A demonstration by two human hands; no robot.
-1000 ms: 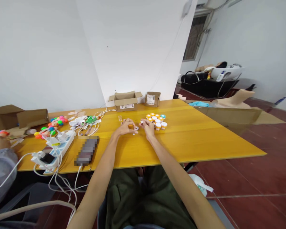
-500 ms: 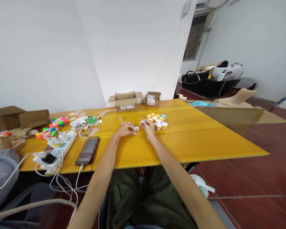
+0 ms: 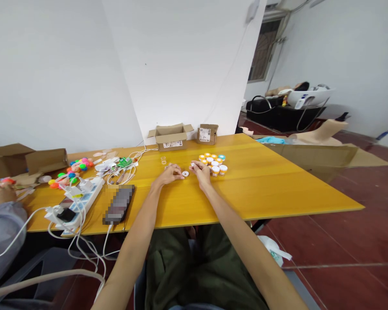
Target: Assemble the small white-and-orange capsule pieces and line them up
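Note:
My left hand (image 3: pixel 172 173) rests low over the table, thumb and fingertips pressed together. Its fingertips are at the edge of a small white disc (image 3: pixel 185 173) with a darker centre; whether they grip it or something tiny, I cannot make out. My right hand (image 3: pixel 201 172) is closed in a pinch on a small white piece (image 3: pixel 193 165), whose kind is too small to tell. Just beyond and right of that hand stand several small orange jars (image 3: pixel 223 170) with white lids, one lid being teal. Small clear round containers (image 3: pixel 163 160) lie past my left hand, partly hidden by it.
Two cardboard boxes, an open one (image 3: pixel 170 142) and a smaller one (image 3: pixel 208 134), stand against the wall. To the left are a phone (image 3: pixel 119 204), a power strip (image 3: pixel 84 204), cables, colourful balls (image 3: pixel 80 165) and another person's hand (image 3: pixel 1 194).
The fingers of my left hand have come together, having been further apart beside the white disc. My right hand stays almost where it was, still pinching the small white piece.

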